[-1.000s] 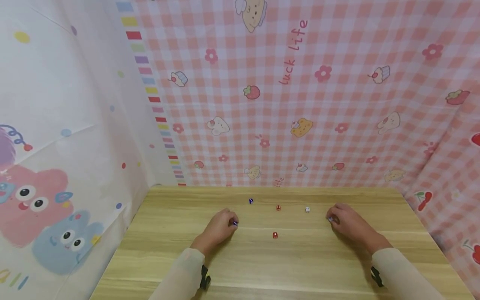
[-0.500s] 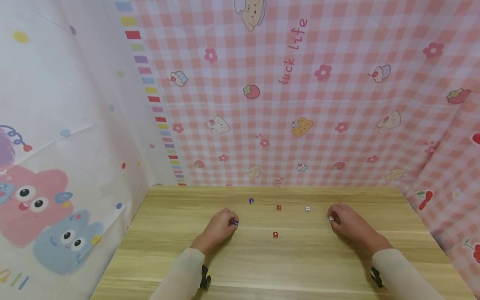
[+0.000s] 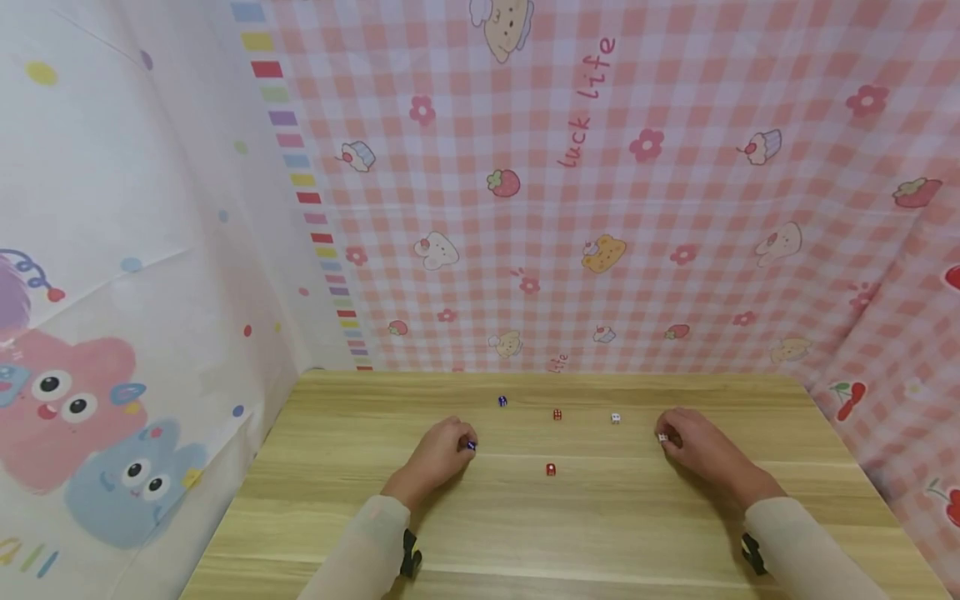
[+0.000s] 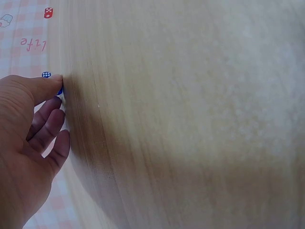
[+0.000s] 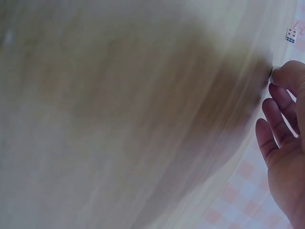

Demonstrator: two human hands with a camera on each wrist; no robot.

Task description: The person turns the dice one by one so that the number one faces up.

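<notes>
Left hand (image 3: 440, 451) pinches a blue cubic die (image 3: 472, 446), right hand (image 3: 699, 445) a white cubic die (image 3: 662, 437), the front red cubic die (image 3: 551, 470) lying between.

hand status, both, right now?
Left hand: closed, holding a blue die between thumb and finger.
Right hand: closed, holding a white die likewise.

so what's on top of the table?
Loose: a blue die, a white die, a far red die and a near red die. The left hand pinches another blue die, the right hand another white die. Both held dice are partly covered.
</notes>
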